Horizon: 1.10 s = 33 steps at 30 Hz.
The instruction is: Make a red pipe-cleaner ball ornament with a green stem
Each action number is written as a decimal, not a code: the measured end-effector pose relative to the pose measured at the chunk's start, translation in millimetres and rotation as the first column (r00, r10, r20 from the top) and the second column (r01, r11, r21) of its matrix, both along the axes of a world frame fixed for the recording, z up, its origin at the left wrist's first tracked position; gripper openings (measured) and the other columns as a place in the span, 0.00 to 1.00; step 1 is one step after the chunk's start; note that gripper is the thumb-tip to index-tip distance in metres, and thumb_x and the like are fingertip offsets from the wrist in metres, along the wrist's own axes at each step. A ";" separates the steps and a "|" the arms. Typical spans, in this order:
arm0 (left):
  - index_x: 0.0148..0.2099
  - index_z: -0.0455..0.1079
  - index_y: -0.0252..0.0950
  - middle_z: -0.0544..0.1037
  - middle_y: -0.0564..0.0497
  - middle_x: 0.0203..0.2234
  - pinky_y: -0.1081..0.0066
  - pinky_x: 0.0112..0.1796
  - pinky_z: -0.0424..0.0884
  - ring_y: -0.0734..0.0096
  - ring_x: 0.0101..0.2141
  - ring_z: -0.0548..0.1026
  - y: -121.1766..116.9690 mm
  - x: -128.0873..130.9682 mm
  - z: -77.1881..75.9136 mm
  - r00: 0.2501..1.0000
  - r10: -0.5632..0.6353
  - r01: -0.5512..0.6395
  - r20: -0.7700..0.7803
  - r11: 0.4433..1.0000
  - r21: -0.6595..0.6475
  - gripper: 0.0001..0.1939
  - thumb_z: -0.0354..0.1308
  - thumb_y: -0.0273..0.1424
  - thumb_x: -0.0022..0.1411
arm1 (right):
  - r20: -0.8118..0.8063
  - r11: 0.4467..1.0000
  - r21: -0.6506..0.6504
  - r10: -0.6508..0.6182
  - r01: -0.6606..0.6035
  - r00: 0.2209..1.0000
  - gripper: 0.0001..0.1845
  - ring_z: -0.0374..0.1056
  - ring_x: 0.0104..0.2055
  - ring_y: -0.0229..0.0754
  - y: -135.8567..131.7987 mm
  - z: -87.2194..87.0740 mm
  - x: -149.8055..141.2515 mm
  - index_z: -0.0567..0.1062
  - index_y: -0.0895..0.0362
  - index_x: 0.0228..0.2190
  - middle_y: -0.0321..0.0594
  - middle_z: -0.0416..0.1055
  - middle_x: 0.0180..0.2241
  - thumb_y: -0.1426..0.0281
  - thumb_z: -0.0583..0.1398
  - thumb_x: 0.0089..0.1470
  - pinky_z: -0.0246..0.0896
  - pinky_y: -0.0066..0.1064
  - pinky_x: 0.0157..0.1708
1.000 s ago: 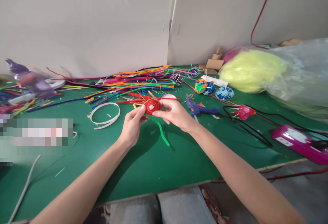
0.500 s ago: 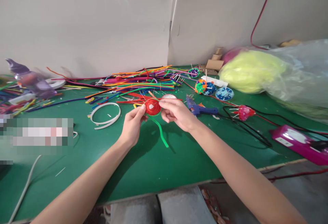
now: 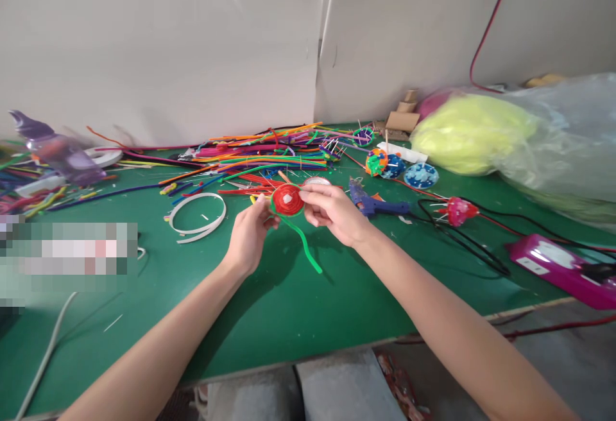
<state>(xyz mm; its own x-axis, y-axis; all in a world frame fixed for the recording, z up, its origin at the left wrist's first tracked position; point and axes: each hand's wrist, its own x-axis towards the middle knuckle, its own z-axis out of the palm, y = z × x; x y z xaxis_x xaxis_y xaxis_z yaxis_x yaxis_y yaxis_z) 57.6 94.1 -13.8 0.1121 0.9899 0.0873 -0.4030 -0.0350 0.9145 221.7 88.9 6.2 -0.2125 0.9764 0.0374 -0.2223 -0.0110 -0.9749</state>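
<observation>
Between my two hands, above the table, is a red coiled pipe-cleaner disc (image 3: 290, 205) with a pale spot at its centre and a green edge. My left hand (image 3: 250, 231) pinches the disc at its left side. At its right edge, the thumb and fingers of my right hand (image 3: 332, 210) are closed on the rim. A green pipe cleaner (image 3: 307, 248) runs along the edge and its loose end hangs down below the disc. Just behind the hands lie red pipe cleaners (image 3: 250, 185). A blue glue gun (image 3: 380, 205) rests to the right of my right hand.
Many coloured pipe cleaners (image 3: 269, 151) lie along the back of the green table (image 3: 298, 318). A white coiled strip (image 3: 198, 196) is at left, a purple bottle (image 3: 62, 151) far left. Blue discs (image 3: 421, 176), cables, a magenta power strip (image 3: 561, 267) and a yellow-filled bag (image 3: 474, 132) are at right.
The disc has turned and tilted slightly, with more green showing on its left edge. The loose green end has swung a little to the right. Both hands stay nearly in place.
</observation>
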 end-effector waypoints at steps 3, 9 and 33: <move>0.29 0.74 0.33 0.74 0.50 0.26 0.72 0.28 0.64 0.73 0.27 0.69 -0.2 -0.8 0.5 0.999 -0.033 0.033 -0.001 0.999 0.019 0.10 0.63 0.36 0.52 | -0.042 0.999 -0.008 -0.051 0.051 0.998 0.06 0.53 0.13 0.29 1.9 -1.8 0.6 0.69 0.58 0.28 0.29 0.60 0.13 0.68 0.60 0.50 0.35 0.22 0.14; 0.30 0.75 0.32 0.73 0.50 0.26 0.73 0.29 0.64 0.74 0.27 0.68 -2.8 -1.2 1.5 0.996 -0.063 0.067 -0.058 0.996 0.057 0.09 0.62 0.34 0.54 | -0.074 0.998 0.017 -0.055 0.056 0.996 0.06 0.53 0.13 0.28 6.1 -6.5 3.1 0.69 0.58 0.26 0.29 0.60 0.15 0.69 0.60 0.49 0.35 0.23 0.13; 0.29 0.65 0.36 0.70 0.57 0.19 0.75 0.25 0.62 0.78 0.20 0.67 -5.0 -1.3 -4.0 0.963 0.123 -0.050 -0.241 0.957 0.286 0.14 0.68 0.35 0.51 | -0.078 0.997 0.013 -0.077 0.078 0.994 0.05 0.52 0.13 0.28 7.3 -4.1 3.4 0.69 0.58 0.25 0.30 0.60 0.16 0.70 0.59 0.50 0.31 0.25 0.13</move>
